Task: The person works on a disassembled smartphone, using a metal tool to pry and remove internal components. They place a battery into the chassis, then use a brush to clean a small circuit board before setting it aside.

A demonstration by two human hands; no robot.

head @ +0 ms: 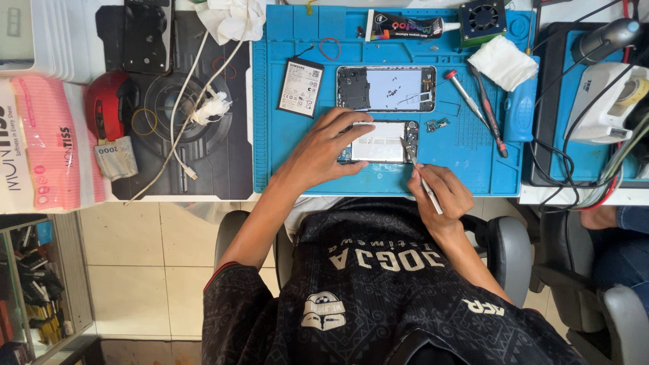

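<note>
Your right hand [438, 191] grips thin tweezers [420, 177] with their tip in the opened phone [380, 141], which your left hand [324, 147] pins flat, fingers spread, on the blue mat [284, 162] at the desk's near edge. Back cover [387, 88] and battery [300, 87] already lie removed above; I judge teardown well advanced, inner parts remaining.
</note>
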